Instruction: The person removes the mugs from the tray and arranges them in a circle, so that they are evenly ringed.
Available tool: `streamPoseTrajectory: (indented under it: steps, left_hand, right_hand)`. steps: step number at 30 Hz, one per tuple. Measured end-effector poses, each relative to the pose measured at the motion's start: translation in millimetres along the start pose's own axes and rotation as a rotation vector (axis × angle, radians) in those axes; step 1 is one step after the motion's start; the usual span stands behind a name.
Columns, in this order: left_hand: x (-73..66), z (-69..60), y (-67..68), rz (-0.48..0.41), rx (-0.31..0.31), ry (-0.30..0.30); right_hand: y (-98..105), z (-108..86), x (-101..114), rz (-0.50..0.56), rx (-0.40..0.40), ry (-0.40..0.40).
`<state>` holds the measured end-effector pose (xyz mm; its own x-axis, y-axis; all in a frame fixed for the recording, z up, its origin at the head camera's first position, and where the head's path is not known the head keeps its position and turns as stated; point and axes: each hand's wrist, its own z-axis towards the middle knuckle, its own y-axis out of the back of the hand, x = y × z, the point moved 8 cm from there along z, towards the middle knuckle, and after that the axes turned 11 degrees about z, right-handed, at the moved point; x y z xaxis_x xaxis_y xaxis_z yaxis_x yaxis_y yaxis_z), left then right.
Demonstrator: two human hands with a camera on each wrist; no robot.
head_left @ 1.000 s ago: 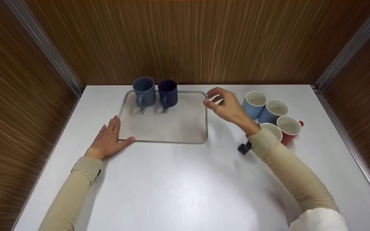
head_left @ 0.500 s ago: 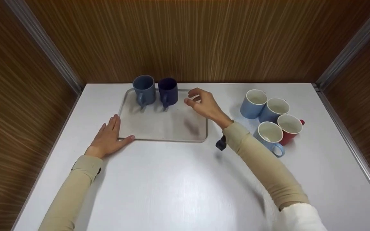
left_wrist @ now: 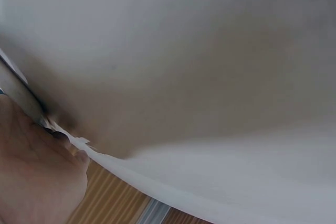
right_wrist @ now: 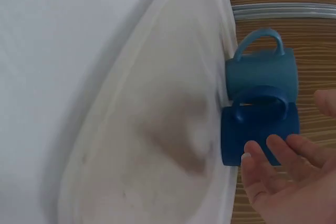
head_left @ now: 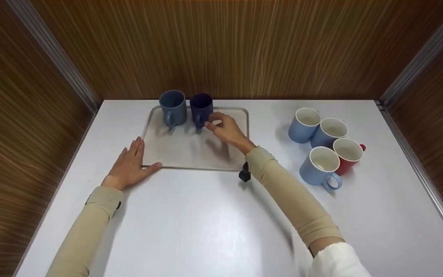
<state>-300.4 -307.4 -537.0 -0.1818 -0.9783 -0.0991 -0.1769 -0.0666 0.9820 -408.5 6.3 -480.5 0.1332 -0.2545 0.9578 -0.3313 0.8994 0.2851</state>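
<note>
"Dark blue mug (head_left: 201,110): where does it stand, and what's around it, biggest first?"

"A wood-grain wall (head_left: 221,50) rises at the back, and a white table (head_left: 206,219) runs up to it. On that lies a pale tray (head_left: 175,153); the mug stands upright on it, near the far rim. Four mugs (head_left: 321,141), three blue and one red, cluster on the table, off to the right."

"And the hands?"

"The left hand (head_left: 130,166) lies spread at the tray's near left corner, thumb over the front rim. The right hand (head_left: 228,130) is beside the dark blue mug, thumb apart from loosely bent fingers, gripping nothing. Whether a fingertip touches the mug, I can't tell."

"What worries you?"

"The grey-blue mug (head_left: 176,112), just left of it. A sideways knock from the right hand could send one against the other, and with both near the far rim, one might tip there. Were the left hand lifted, a bump might also slide the tray."

"Anything smaller?"

"The handle (head_left: 198,122), turned toward the front. A misjudged thumb could catch it and twist the mug round. The small dark piece (head_left: 245,174) below the right wrist hangs near the tray's front rim; it might snag."
</note>
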Motion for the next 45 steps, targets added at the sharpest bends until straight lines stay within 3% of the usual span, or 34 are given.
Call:
streamPoseTrajectory:
  steps: [6, 12, 19, 28, 34, 45]
  left_hand:
    - [-1.0, -0.2, 0.9, 0.011, -0.013, -0.007]
    - [0.4, -2.9, -1.3, 0.001, -0.007, -0.006]
    - [-0.7, -5.4, -1.3, 0.000, 0.001, 0.003]
    - [0.8, -7.1, -5.1, -0.007, 0.011, 0.007]
    - [0.7, -7.5, -6.0, -0.017, 0.007, 0.007]
    - [-0.9, -4.9, -3.1, -0.010, 0.013, 0.006]
  right_hand:
    - [-20.5, 3.5, -10.6, 0.062, 0.060, -0.068]
    - [-42.4, 3.6, -17.4, 0.280, 0.104, -0.148]
    - [-54.9, 3.2, -17.9, 0.482, 0.092, -0.187]
    - [-53.2, 1.6, -19.6, 0.584, -0.017, -0.170]
    - [-52.9, 0.3, -21.5, 0.567, -0.073, -0.151]
    - [-46.8, 0.1, -24.5, 0.649, -0.104, -0.129]
